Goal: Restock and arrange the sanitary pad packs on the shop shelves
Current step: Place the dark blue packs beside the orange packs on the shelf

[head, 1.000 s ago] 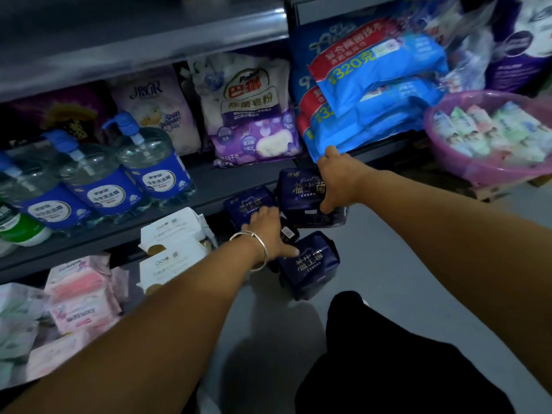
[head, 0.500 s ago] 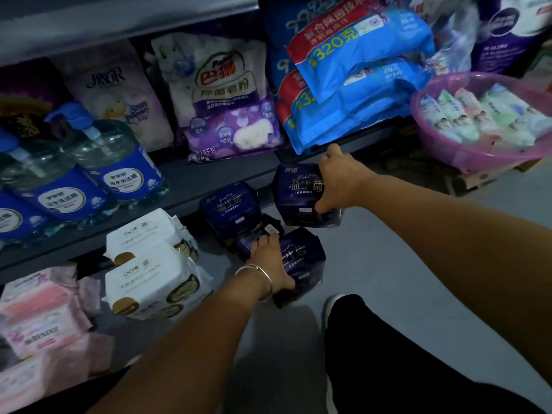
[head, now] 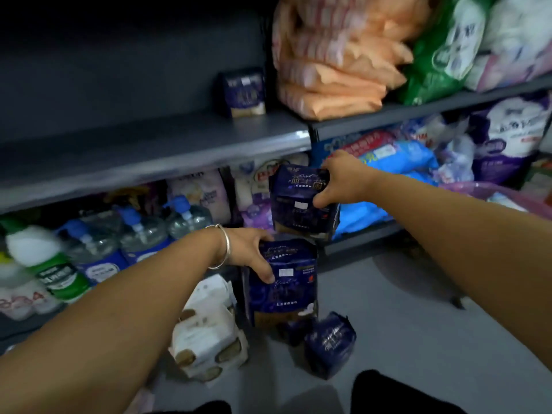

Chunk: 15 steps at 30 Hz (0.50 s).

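Curling over the top of a dark blue pad pack, your left hand has its thumb down the front face and the other fingers wrapped behind, a silver bangle at the wrist. That pack hangs upright in your grip, off the floor, low in front of the bottom shelves. Your right hand is clamped on a second blue pack, thumb underneath along the front, fingers folded over the upper right corner; this one is higher, tilted a little, level with the shelf of blue detergent bags. The two packs sit close, one above the other, the upper just beside the lower one's top edge.

Down on the grey floor a third blue pack lies loose, right below the one in your left hand. White boxed packs are stacked just to its left. Up on the grey middle shelf one single blue pack stands upright at the back, beside the divider, with orange bags piled on the neighbouring shelf. Clear bottles with blue caps line the lower left shelf.
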### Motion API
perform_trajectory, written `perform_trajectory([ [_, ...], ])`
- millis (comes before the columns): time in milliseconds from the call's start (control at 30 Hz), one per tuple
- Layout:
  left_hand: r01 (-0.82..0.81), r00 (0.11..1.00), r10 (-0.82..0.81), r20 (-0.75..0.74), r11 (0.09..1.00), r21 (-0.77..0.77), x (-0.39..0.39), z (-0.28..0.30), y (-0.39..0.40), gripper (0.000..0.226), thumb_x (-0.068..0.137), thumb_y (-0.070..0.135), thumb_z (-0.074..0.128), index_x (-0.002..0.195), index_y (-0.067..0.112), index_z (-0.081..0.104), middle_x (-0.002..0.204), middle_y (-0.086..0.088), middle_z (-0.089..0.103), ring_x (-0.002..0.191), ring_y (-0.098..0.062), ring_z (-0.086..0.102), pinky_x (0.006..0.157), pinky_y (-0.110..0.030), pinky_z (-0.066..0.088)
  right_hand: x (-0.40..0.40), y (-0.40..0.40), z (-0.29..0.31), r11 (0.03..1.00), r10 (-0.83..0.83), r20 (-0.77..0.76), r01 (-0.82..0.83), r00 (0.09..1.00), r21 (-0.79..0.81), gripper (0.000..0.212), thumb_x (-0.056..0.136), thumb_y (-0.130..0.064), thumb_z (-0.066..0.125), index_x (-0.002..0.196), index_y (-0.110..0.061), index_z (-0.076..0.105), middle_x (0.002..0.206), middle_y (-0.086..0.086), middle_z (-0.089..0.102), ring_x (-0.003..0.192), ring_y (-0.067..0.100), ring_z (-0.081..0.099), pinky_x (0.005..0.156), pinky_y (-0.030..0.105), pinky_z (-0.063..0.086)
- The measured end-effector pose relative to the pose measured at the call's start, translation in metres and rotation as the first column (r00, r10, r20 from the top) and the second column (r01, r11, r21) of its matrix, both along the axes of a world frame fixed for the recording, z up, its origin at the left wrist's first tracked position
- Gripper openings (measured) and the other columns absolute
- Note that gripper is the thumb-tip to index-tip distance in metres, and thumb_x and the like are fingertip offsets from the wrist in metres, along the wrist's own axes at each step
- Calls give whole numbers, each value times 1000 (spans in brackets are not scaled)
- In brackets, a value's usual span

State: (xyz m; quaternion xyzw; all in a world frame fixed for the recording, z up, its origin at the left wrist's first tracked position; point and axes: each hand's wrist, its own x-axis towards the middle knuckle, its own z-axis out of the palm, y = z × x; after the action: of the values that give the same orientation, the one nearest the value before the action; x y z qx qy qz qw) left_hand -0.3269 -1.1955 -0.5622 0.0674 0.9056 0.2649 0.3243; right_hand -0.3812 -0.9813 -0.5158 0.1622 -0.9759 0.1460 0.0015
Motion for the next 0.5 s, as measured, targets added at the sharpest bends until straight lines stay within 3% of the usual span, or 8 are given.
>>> perform_trajectory([
  [100,-4,998,6,-66,1000,21,2,50,-16,69,62,17,84,123,19,50,110,2,64,103,-16,63,93,-33,51,3,-14,49,999,5,-74,-9,997,-50,45,62,-39,78,82,-3,61,85,11,49,84,23,45,67,30,42],
  [200,4,991,1,-136,999,39,-5,92,-32,64,66,16,82,121,23,52,109,4,65,102,-14,63,90,-30,52,-5,-25,88,993,0,-167,-20,986,-118,45,64,-34,79,85,-1,57,83,10,55,77,23,51,62,31,42],
  [333,6,974,6,-228,999,53,-23,139,-53,71,55,23,83,119,24,53,110,3,66,101,-15,65,94,-36,52,-21,-39,131,992,-10,-214,-18,977,-125,50,69,-34,77,94,6,61,77,9,53,69,23,52,57,31,39],
  [400,0,959,17,-282,998,58,-35,158,-63,64,61,19,83,118,24,54,110,3,66,101,-13,65,92,-33,52,-33,-46,147,992,-4,-241,-26,971,-123,51,70,-34,77,99,5,62,82,14,55,76,29,56,59,31,37],
  [500,-8,935,30,-353,998,64,-54,182,-74,59,67,16,80,118,23,54,111,4,65,101,-12,63,90,-30,52,-58,-58,166,990,-3,-302,-40,953,-137,48,69,-33,78,98,3,62,99,18,57,79,24,49,62,27,36],
])
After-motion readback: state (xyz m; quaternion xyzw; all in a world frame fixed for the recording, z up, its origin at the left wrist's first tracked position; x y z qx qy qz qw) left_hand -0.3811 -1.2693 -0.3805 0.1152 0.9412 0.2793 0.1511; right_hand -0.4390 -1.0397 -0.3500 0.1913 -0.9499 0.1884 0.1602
